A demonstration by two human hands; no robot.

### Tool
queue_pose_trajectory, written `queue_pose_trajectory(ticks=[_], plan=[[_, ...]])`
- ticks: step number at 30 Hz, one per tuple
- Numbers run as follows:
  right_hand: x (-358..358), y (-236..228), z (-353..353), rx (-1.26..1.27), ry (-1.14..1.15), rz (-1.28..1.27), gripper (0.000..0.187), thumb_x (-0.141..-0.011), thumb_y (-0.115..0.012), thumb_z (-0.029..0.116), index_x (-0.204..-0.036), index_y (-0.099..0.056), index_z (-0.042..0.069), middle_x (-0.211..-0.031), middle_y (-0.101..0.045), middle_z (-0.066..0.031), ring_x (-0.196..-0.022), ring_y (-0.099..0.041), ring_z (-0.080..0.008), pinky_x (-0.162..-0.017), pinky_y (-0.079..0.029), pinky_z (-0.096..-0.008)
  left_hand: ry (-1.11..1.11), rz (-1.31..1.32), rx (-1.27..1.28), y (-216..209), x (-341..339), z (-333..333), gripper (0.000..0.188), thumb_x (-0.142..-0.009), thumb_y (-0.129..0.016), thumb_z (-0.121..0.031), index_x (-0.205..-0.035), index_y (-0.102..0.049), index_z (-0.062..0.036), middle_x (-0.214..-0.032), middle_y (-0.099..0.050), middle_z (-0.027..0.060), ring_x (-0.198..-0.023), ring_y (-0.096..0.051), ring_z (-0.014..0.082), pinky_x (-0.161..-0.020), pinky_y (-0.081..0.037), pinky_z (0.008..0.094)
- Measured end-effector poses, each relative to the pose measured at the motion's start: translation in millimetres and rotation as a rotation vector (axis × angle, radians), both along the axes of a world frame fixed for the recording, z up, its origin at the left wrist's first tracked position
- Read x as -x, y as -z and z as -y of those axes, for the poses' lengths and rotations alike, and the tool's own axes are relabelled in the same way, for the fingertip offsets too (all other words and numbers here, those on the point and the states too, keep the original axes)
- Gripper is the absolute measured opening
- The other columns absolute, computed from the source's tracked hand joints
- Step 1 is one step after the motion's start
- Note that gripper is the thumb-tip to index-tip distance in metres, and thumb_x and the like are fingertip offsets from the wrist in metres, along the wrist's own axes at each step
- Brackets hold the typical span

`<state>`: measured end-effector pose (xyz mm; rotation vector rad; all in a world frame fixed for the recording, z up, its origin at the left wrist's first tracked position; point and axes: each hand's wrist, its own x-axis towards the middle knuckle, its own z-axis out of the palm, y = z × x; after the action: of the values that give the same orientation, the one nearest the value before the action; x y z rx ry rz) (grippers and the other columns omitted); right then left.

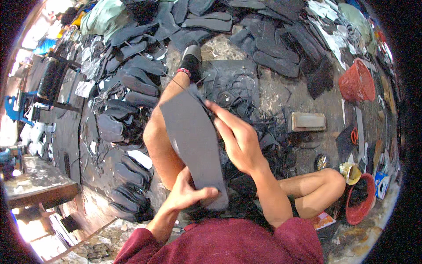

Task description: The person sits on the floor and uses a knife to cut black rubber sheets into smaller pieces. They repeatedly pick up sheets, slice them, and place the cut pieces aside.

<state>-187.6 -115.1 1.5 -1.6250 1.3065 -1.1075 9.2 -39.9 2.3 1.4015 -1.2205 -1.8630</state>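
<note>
A flat dark grey sheet shaped roughly like a shoe sole is tilted over my lap, wide at its far end and narrower toward me. My left hand is closed on its near end, thumb lying across the top face. Along the sole's right edge, my right hand is closed, its fingertips against the far part of that edge. A thin dark strip or tool runs by those fingertips; which of these it is I cannot tell. Under the sole, dark thin offcuts lie in a heap on the floor.
Piles of dark soles spread ahead, with stacked soles at left. To the right are a pale rectangular block, a red basket, a second red basket and red-handled scissors. A wooden bench stands far left.
</note>
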Motion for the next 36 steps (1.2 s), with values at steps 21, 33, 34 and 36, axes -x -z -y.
queue_pose_trajectory(ticks=[21, 33, 34, 36], plan=[[57.2, 23.9, -102.1, 0.048, -0.108, -0.324, 0.049, -0.08, -0.065, 0.006, -0.129, -0.063, 0.013, -0.082, -0.06, -0.01, -0.067, -0.058, -0.0288, -0.061, -0.049, -0.0408, -0.277, -0.341, -0.243, -11.0, -28.7, 34.6, 0.036, -0.09, -0.075, -0.023, -0.116, -0.064, -0.0022, -0.104, -0.07, 0.006, -0.09, -0.066, 0.0146, -0.082, -0.053, 0.0318], [31.7, -55.8, 27.4, -0.069, -0.594, -0.451, 0.053, -0.091, -0.064, 0.02, -0.142, -0.048, 0.016, -0.09, -0.071, -0.0125, -0.069, -0.068, -0.0339, -0.06, -0.054, -0.0453, -0.14, -0.303, -0.25, -21.8, -29.5, 42.8, 0.027, -0.091, -0.073, -0.013, -0.115, -0.067, -0.0029, -0.104, -0.071, 0.0058, -0.093, -0.065, 0.0119, -0.083, -0.053, 0.0298], [29.0, -52.6, 28.8, -0.053, -0.589, -0.408, 0.053, -0.091, -0.064, 0.02, -0.142, -0.048, 0.016, -0.088, -0.07, -0.0125, -0.069, -0.068, -0.0341, -0.06, -0.054, -0.0454, -0.155, -0.31, -0.236, -21.7, -29.7, 42.7, 0.027, -0.091, -0.073, -0.013, -0.115, -0.067, -0.003, -0.105, -0.071, 0.0059, -0.094, -0.065, 0.0119, -0.084, -0.053, 0.0299], [25.7, -46.3, 28.1, -0.023, -0.577, -0.332, 0.053, -0.091, -0.064, 0.02, -0.142, -0.048, 0.016, -0.085, -0.07, -0.0127, -0.068, -0.068, -0.0346, -0.06, -0.054, -0.0457, -0.177, -0.337, -0.276, -23.2, -32.3, 41.9, 0.028, -0.09, -0.075, -0.016, -0.115, -0.067, -0.0037, -0.107, -0.07, 0.0055, -0.096, -0.064, 0.0122, -0.084, -0.052, 0.0295]])
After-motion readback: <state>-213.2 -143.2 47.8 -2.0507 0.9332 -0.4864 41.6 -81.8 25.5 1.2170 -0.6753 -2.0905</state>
